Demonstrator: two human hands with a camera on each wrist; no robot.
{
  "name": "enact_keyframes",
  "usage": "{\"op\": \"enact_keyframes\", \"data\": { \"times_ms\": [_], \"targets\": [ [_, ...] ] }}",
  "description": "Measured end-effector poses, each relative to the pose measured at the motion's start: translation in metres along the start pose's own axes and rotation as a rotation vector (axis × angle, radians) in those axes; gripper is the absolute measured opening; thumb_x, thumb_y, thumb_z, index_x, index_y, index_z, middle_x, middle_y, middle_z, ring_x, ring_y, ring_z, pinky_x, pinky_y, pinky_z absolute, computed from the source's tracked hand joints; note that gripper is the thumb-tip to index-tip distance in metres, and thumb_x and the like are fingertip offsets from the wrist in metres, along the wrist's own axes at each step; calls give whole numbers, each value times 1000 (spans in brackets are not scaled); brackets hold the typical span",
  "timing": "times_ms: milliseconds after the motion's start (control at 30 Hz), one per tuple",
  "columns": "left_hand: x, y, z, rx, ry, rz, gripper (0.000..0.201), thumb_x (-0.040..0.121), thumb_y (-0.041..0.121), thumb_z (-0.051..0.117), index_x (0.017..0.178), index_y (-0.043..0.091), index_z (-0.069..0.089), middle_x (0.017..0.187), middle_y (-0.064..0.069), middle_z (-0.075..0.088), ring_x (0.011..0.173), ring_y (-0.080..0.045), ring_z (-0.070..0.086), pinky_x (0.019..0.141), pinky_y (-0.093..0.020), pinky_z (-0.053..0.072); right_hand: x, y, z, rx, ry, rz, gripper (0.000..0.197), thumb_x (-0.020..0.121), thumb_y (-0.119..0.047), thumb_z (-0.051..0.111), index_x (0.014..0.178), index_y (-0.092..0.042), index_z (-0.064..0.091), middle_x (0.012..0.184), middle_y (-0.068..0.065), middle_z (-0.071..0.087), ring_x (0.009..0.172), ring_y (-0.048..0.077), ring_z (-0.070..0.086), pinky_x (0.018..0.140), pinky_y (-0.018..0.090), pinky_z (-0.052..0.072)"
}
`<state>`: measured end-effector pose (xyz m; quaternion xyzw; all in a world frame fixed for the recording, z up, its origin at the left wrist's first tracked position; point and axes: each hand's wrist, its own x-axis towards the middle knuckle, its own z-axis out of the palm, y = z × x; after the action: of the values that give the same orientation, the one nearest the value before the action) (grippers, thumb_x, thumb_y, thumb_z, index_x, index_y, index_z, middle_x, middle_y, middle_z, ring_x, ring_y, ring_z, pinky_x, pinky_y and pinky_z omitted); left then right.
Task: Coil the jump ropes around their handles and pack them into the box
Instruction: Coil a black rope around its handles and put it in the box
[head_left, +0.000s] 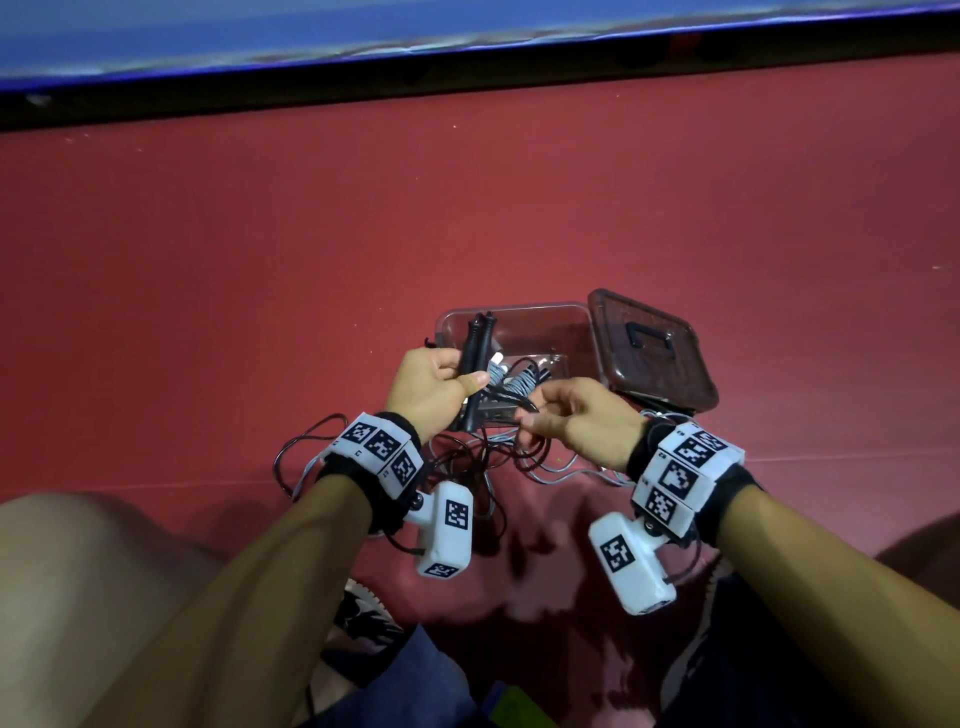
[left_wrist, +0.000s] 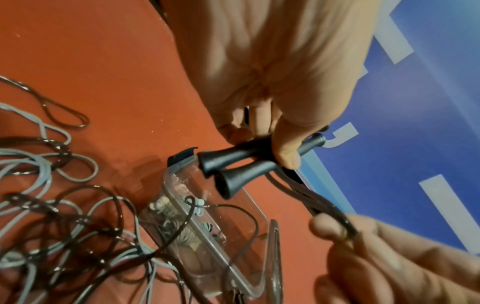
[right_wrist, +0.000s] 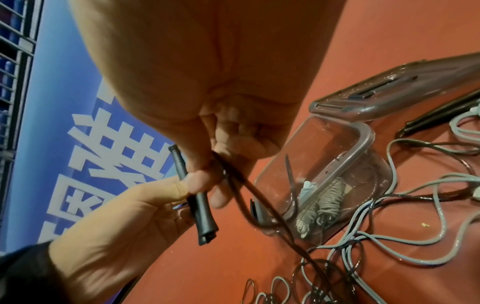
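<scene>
Gripping black handles (head_left: 475, 358), left hand (head_left: 431, 387); right hand (head_left: 582, 423) pinches cord (head_left: 511, 399) beside.

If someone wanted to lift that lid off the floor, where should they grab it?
Probably by the dark handle in the middle of the lid, reaching down from above. The lid lies beside the box, top side up, so the handle faces upward and nothing covers it.

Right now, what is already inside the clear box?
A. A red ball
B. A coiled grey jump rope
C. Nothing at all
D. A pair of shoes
B: a grey jump rope wound round its handles lies inside the clear box, while the left hand grips the black handles and the right hand pinches the black rope.
</scene>
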<state>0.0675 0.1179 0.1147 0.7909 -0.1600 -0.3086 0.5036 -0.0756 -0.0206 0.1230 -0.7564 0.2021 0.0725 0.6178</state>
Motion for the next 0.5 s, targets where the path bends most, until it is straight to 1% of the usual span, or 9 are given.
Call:
{"op": "enact_keyframes", "data": {
  "times_ms": [33, 67, 133, 200, 267, 333, 400, 467, 500],
  "targets": [
    [0, 0, 0, 37, -15, 9, 10, 91, 4, 72, 97, 11, 76, 87, -11, 78, 81, -31, 76, 73, -43, 63, 0, 0, 0, -16, 9, -39, 17, 99, 0, 55, 93, 16, 58, 72, 14, 63, 47, -2, 55, 55, 9, 43],
    [1, 0, 0, 94, -39, 28, 10, 90, 3, 72, 98, 9, 76, 87, -11, 78, 80, -29, 76, 74, -41, 63, 1, 1, 0, -43, 21, -75, 20, 100, -3, 54, 92, 15, 59, 70, 13, 63, 52, 5, 59, 60, 16, 49],
    [2, -2, 1, 264, -101, 98, 13, 89, 6, 74, 100, 11, 78, 88, -5, 78, 81, -20, 74, 78, -34, 61, 6, 5, -4, -170, 47, -124, 18, 100, -11, 57, 88, 0, 65, 65, 6, 62, 58, 13, 57, 67, 30, 51],
    [2, -4, 3, 428, -148, 149, 10, 87, 13, 76, 95, 17, 80, 84, 1, 77, 82, -18, 73, 77, -30, 58, 9, 9, -6, -305, 59, -144, 15, 99, -18, 60, 86, -15, 68, 64, -2, 59, 58, 10, 51, 65, 28, 46],
    [1, -3, 4, 573, -194, 158, 3, 86, 17, 76, 85, 19, 78, 71, 3, 69, 71, -21, 65, 69, -28, 51, 9, 9, -6, -387, 57, -179, 16, 96, -23, 64, 81, -29, 67, 66, -5, 62, 59, 6, 52, 63, 23, 44],
    [-2, 0, 8, 712, -255, 168, 11, 85, 15, 74, 74, 17, 72, 62, 3, 56, 64, -21, 54, 62, -28, 45, 9, 7, -6, -453, 55, -166, 16, 92, -29, 69, 76, -32, 68, 68, -4, 67, 61, 5, 55, 64, 23, 46],
    [-6, 3, 11, 808, -313, 177, 21, 84, 16, 74, 66, 20, 64, 60, 2, 54, 64, -23, 54, 62, -30, 47, 10, 7, -7, -519, 65, -125, 23, 87, -34, 74, 66, -33, 65, 66, -4, 67, 59, 4, 55, 62, 21, 45],
    [-7, 3, 13, 867, -371, 172, 19, 84, 20, 75, 69, 26, 66, 64, 3, 56, 71, -25, 61, 69, -34, 55, 12, 6, -8, -547, 93, -101, 24, 82, -38, 79, 64, -31, 66, 64, -4, 67, 58, 3, 55, 60, 18, 44],
    [-8, 2, 13, 904, -405, 164, 11, 85, 21, 76, 77, 26, 71, 66, 4, 56, 76, -26, 64, 74, -36, 57, 12, 5, -8, -525, 102, -100, 21, 80, -38, 81, 67, -27, 69, 66, -4, 68, 59, 3, 56, 62, 17, 45]
  ]
}}
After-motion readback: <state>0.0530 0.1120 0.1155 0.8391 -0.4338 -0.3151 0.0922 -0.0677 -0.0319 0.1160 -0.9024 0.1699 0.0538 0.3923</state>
